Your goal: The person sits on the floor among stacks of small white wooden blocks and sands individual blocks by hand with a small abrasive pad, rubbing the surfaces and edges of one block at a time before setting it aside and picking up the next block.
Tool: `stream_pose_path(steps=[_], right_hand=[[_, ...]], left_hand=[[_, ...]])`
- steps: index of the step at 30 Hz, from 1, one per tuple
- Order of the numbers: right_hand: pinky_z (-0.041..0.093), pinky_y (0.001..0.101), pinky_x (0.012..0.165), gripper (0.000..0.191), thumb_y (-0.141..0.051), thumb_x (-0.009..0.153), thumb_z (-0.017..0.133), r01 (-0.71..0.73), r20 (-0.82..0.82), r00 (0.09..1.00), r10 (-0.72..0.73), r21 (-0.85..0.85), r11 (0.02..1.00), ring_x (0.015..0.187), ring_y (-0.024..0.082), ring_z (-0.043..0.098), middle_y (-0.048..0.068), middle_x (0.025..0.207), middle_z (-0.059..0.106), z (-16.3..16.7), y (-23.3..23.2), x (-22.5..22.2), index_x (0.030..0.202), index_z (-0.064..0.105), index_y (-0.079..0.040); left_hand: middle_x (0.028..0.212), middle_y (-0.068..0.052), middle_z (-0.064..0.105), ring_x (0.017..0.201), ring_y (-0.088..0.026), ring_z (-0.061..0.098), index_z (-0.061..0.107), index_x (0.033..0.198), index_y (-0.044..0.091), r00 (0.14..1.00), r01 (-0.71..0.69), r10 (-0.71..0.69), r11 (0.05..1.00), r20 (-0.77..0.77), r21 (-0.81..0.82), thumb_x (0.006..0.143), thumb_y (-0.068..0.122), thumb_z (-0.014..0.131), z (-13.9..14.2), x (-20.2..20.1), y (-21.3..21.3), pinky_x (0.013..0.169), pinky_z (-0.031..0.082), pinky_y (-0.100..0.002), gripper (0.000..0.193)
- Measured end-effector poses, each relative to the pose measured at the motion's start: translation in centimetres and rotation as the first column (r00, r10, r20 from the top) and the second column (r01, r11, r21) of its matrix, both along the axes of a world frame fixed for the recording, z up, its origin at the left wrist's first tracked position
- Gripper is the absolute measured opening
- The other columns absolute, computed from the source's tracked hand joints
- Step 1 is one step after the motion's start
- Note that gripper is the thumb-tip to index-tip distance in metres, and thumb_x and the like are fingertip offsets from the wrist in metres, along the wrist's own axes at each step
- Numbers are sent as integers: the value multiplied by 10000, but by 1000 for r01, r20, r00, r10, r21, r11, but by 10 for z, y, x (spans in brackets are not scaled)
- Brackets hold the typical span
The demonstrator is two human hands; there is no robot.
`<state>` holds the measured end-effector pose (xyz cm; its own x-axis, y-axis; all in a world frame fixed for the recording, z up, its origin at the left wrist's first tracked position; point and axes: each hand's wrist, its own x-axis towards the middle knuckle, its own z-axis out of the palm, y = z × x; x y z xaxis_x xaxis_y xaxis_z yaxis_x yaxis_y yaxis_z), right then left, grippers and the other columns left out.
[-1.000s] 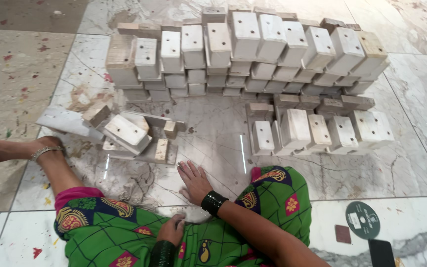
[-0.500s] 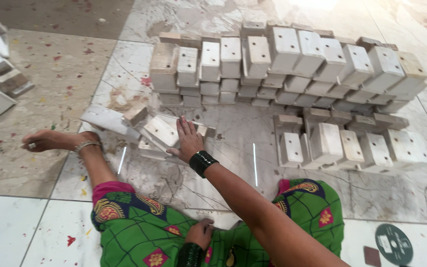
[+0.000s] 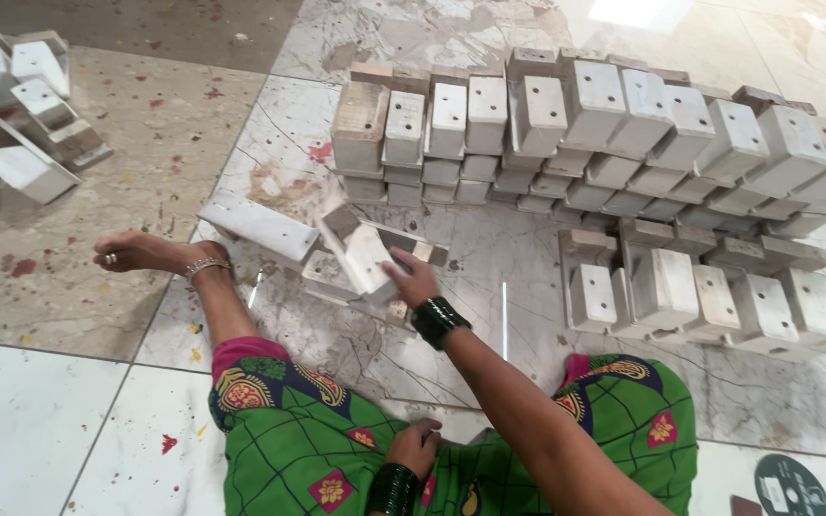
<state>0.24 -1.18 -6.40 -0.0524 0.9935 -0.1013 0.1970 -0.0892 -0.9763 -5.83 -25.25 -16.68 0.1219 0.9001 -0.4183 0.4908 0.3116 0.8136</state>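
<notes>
I sit on a marble floor in a green patterned dress. My right hand, with a black bangle at the wrist, reaches forward and grips a tilted white wooden block in a small loose heap of such pieces. A long white piece lies to the left of the heap. My left hand, also with a black bangle, rests on my lap with its fingers curled and nothing visible in them. My bare foot with an anklet stretches out to the left.
A long stacked wall of white blocks runs across the far side. A lower row of blocks stands to the right of my hand. Several more blocks lie at the far left. A dark round disc lies at the bottom right.
My right hand has gone from the floor near my knee forward and left to the heap and taken hold of the tilted block. The view has swung left. The left hand stays on my lap.
</notes>
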Motion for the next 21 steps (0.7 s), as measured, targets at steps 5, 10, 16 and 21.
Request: stream_pose_path(steps=[5, 10, 16, 21], right_hand=[[651, 532, 812, 551, -361, 916, 645, -32, -663, 691, -288, -427, 904, 977, 358, 743, 190, 1125, 694, -32, -64, 66, 1308, 542, 13], [624, 516, 814, 548, -443, 960, 625, 15, -592, 722, -357, -503, 864, 973, 363, 699, 202, 1123, 672, -61, -108, 108, 1263, 565, 10], [630, 450, 832, 520, -427, 944, 573, -33, -795, 517, -319, -391, 920, 1015, 267, 738, 122, 1225, 700, -57, -118, 126, 1335, 562, -84], [637, 467, 742, 531, -384, 964, 613, 65, -682, 619, -391, -452, 890, 927, 281, 724, 145, 1150, 674, -58, -135, 129, 1380, 544, -61]], left_hand=[[1053, -125, 768, 1009, -305, 731, 732, 1150, 163, 1000, 0, 0, 997, 5, 76, 909, 269, 663, -9, -1, 1, 886, 569, -385, 272], [1041, -132, 777, 989, -292, 754, 731, 1147, 148, 1000, -7, 4, 993, 23, 119, 926, 245, 658, -15, -5, 1, 881, 580, -372, 252], [1017, -131, 785, 943, -255, 766, 732, 1151, 125, 998, -43, 34, 985, 60, 166, 929, 205, 647, -9, -9, 0, 849, 583, -352, 251], [990, -124, 800, 889, -188, 760, 687, 1249, 112, 982, -99, 81, 990, 170, 101, 926, 191, 668, -9, -10, 7, 841, 582, -320, 333]])
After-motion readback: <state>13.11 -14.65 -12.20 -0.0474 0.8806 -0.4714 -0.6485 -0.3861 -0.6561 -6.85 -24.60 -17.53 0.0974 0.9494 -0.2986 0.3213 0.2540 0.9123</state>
